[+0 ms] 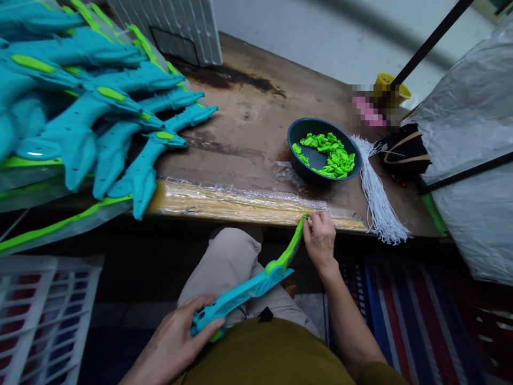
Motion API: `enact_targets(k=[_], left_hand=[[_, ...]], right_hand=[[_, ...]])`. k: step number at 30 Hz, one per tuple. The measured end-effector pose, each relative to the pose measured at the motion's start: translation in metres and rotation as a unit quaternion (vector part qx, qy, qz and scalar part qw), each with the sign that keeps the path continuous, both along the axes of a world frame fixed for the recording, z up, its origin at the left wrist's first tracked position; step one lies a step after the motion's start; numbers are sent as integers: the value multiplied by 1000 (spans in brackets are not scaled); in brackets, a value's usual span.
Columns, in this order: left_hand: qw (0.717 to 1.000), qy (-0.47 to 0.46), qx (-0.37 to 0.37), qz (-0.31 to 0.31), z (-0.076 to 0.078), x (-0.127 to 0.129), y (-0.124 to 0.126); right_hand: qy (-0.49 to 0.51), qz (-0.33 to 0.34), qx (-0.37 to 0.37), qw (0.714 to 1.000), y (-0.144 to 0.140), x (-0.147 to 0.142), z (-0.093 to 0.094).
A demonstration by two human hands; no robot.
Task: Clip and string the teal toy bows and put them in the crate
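Note:
My left hand grips the handle end of a teal plastic toy held over my lap. A lime-green arm of the toy rises toward the table edge, and my right hand pinches its green tip. On the table beyond sits a dark bowl holding several small lime-green plastic pieces. A bundle of white strings lies to the right of the bowl, hanging over the table's front edge.
A pile of the same teal and green toys covers the table's left side. The worn wooden table has a taped front edge. A white crate stands at lower left, a clear plastic bag at right, a striped mat on the floor.

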State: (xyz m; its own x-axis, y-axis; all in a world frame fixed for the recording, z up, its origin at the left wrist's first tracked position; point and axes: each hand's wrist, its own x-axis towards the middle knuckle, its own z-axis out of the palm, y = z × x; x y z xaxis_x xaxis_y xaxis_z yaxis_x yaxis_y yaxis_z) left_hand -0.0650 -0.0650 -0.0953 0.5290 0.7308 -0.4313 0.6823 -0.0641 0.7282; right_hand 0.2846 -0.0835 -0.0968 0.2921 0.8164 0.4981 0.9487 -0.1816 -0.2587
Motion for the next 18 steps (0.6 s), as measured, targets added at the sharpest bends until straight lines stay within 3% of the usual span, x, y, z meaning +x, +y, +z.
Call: enact_targets(k=[11, 15, 18], left_hand=[[1000, -18, 22, 4, -8, 1, -7], [994, -70, 53, 69, 15, -4, -16], [950, -82, 226, 200, 39, -30, -27]], right_hand=[[-75, 32, -33, 996, 20, 4, -8], [-66, 63, 0, 996, 13, 13, 6], [-30, 68, 53, 996, 1, 35, 14]])
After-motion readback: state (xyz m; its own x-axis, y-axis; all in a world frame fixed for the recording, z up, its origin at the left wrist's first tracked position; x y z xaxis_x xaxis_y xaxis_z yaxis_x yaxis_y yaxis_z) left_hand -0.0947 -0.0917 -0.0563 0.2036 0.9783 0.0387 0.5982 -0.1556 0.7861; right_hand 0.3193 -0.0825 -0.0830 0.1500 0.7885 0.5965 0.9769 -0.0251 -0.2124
